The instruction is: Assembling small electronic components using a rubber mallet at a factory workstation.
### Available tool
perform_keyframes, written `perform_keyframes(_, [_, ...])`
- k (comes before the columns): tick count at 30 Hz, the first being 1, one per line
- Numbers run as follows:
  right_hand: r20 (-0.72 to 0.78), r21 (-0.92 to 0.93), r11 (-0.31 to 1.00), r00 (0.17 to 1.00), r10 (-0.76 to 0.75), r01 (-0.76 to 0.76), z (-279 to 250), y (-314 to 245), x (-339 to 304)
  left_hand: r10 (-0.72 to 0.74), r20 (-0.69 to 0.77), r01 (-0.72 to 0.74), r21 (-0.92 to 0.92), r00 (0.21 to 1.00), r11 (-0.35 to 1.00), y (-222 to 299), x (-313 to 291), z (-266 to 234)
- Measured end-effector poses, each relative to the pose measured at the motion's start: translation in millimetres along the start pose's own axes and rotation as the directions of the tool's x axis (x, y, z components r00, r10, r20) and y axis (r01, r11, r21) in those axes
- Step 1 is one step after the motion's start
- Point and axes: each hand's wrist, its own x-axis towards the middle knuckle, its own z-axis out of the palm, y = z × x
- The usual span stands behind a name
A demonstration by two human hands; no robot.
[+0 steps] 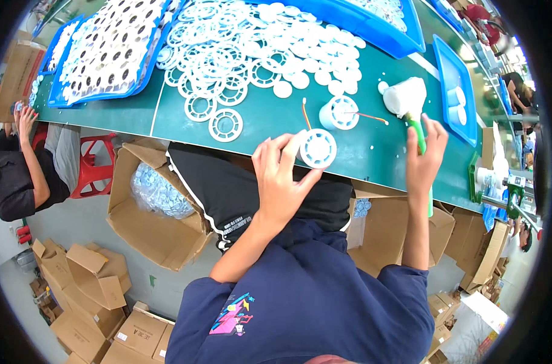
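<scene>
My left hand (282, 173) is closed around a white plastic spool (318, 148) with a slotted round face, at the table's near edge. My right hand (426, 148) grips the green handle of a mallet (406, 97); its head looks wrapped in white material and is at the far end of the handle. Between the hands, a second white spool (339, 113) stands on the table with thin orange-red strips sticking out beside it. Beyond my left hand are a pile of white slotted rings (225, 125) and many small white discs (282, 89).
A blue tray (130, 90) of white cylinders stands at the far left. A blue bin (403, 42) is at the back, and a blue tray (466, 130) with white cylinders lies right. A cardboard box (161, 242) sits below the edge. Another person (30, 173) sits at left.
</scene>
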Motion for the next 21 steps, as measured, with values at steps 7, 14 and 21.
perform_keyframes(7, [0.357,0.495,0.867,0.897,-0.259,0.053,1,-86,-28,0.050,0.145,-0.037,-0.089,0.988,0.995,38,-9,27])
perform_keyframes(14, [-0.174,0.319,0.942,0.970,0.170,-0.108,-28,20,8,0.028,0.082,-0.018,-0.120,0.996,0.993,18,19,2])
perform_keyframes(21, [-0.238,-0.020,0.951,0.925,0.295,-0.308,8,195,43,0.188,0.230,-0.150,-0.171,0.955,0.974,1,74,35])
